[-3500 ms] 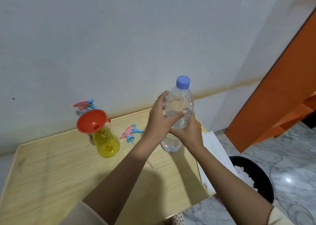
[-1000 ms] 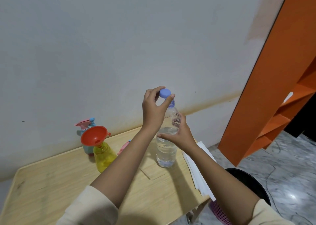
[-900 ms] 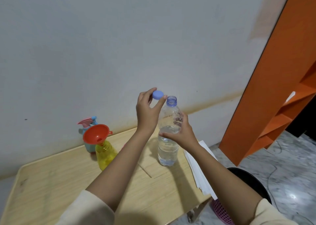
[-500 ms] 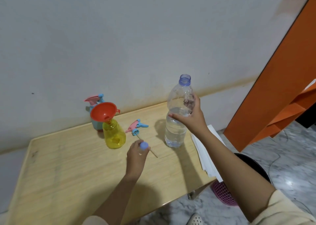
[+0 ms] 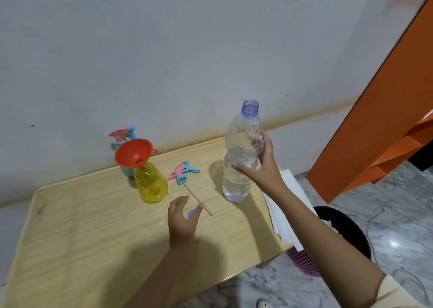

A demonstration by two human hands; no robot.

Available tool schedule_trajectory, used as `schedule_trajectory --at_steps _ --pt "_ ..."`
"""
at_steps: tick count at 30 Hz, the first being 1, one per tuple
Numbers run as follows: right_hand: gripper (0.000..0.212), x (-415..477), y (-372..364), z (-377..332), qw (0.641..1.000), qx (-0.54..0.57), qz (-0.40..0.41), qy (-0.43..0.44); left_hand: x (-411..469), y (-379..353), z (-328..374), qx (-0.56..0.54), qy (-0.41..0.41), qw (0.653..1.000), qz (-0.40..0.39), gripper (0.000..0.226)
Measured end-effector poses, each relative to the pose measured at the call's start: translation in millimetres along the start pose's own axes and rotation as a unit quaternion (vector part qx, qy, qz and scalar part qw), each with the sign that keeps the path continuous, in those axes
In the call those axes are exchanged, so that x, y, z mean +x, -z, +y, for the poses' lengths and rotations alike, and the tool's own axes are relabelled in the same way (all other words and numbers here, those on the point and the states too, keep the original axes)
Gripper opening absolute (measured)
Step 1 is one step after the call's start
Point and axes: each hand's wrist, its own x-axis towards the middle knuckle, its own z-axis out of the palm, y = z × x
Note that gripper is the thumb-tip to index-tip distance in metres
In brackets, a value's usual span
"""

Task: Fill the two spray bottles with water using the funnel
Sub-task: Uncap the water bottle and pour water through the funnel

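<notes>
home room: marble floor (image 5: 389, 214), orange shelving (image 5: 384, 125)

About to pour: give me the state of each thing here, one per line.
right hand, grips water bottle
water bottle, uncapped, upright, partly full
left hand, open over cap
cap, off the bottle
funnel, seated in yellow spray bottle's neck
yellow spray bottle, upright, head off
loose spray head, lying on its side
blue spray bottle, upright, head on
</notes>
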Motion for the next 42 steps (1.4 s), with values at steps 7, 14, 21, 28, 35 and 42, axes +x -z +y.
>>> schedule_trajectory --at_steps 7,14,21,28,35,42 --pt "0.110 -8.3 4.0 47.5 0.996 -0.011 -0.067 -0.054 19.0 -5.3 152.6 -0.176 -0.102 0.973 -0.108 0.072" --pt "0.100 15.3 -8.7 58.8 0.998 -0.021 -0.047 -0.026 33.3 -44.5 182.3 -0.065 -0.127 0.985 -0.098 0.100" --pt "0.098 31.1 -20.3 46.7 0.987 -0.120 -0.100 0.047 50.0 -26.5 165.1 -0.167 -0.072 0.983 0.020 0.091" --pt "0.100 33.1 -20.3 15.8 0.943 -0.240 -0.195 0.126 41.5 -5.7 153.7 -0.272 0.013 0.954 0.123 0.079" --pt "0.100 41.1 -3.5 -23.2 0.860 -0.424 -0.252 0.133 29.6 -4.0 157.6 -0.382 0.092 0.908 0.142 0.076" --pt "0.099 45.4 0.7 -47.8 0.824 -0.483 -0.267 0.127 33.9 -10.1 152.7 -0.432 0.156 0.880 0.121 0.077"
